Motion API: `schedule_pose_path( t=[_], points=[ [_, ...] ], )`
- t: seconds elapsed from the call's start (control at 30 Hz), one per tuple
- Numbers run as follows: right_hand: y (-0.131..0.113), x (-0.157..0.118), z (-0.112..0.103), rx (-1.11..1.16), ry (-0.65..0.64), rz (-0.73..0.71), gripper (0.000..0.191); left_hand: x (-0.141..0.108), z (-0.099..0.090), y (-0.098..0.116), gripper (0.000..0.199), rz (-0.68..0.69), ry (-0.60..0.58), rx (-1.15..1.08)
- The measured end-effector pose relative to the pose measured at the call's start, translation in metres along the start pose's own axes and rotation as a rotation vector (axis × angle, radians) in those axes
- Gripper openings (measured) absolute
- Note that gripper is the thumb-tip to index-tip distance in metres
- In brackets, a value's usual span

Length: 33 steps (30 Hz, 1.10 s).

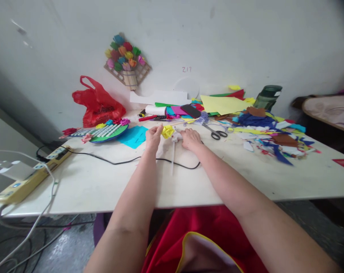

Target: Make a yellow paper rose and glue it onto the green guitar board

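Observation:
My left hand (154,137) pinches a yellow crepe-paper flower (168,131) just above the table. Close beside it, my right hand (191,138) is closed around a whitish glue gun (176,135), most of which is small or hidden by the fingers. From the gun a translucent glue stick (172,159) points back toward me. A thin pale stick (180,122) lies past the flower. Black-handled scissors (216,133) rest to the right of my right hand.
A black cord (115,163) crosses the table from a yellow power strip (26,182). Blue paper (133,136) and a green board with rolled paper (109,132) lie left. Paper scraps (283,140), a dark bottle (267,98) and a phone (190,111) are behind and right. A red bag (96,104) stands back left.

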State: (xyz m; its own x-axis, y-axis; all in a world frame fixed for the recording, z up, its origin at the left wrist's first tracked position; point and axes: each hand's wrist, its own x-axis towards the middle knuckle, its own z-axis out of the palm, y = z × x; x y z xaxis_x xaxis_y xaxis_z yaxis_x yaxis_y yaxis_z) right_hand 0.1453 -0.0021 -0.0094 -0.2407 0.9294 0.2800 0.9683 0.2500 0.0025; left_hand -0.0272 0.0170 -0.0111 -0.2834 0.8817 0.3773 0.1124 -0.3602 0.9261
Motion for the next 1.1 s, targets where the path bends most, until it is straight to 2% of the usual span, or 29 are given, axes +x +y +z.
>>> schedule_pose_path(
  t=[0.13, 0.23, 0.4, 0.53, 0.67, 0.73, 0.83, 1.1],
  points=[
    [0.01, -0.002, -0.004, 0.005, 0.082, 0.017, 0.037, 0.003, -0.002, -0.004, 0.031, 0.04, 0.013, 0.113],
    [0.021, -0.006, -0.015, 0.021, 0.076, 0.067, 0.023, 0.004, -0.003, -0.005, 0.033, 0.047, 0.031, 0.167],
    [0.042, -0.008, -0.031, 0.107, 0.053, 0.072, 0.02, 0.003, -0.006, -0.001, 0.036, 0.067, 0.026, 0.19],
    [0.067, -0.005, -0.029, 0.293, -0.041, 0.142, 0.027, 0.003, -0.007, 0.002, 0.035, 0.134, 0.061, 0.294],
    [0.086, -0.008, -0.026, 0.76, 0.001, 0.156, 0.025, 0.002, -0.007, 0.004, 0.032, 0.179, 0.055, 0.359],
    [0.088, -0.012, -0.027, 0.968, 0.005, 0.152, 0.023, 0.002, -0.006, 0.004, 0.032, 0.183, 0.05, 0.374],
    [0.082, -0.015, -0.032, 1.153, 0.036, 0.102, 0.024, 0.001, -0.006, 0.003, 0.03, 0.203, 0.039, 0.395],
    [0.069, -0.01, -0.031, 1.235, 0.076, 0.065, 0.03, -0.002, -0.002, 0.001, 0.033, 0.261, -0.002, 0.407]
  ],
)
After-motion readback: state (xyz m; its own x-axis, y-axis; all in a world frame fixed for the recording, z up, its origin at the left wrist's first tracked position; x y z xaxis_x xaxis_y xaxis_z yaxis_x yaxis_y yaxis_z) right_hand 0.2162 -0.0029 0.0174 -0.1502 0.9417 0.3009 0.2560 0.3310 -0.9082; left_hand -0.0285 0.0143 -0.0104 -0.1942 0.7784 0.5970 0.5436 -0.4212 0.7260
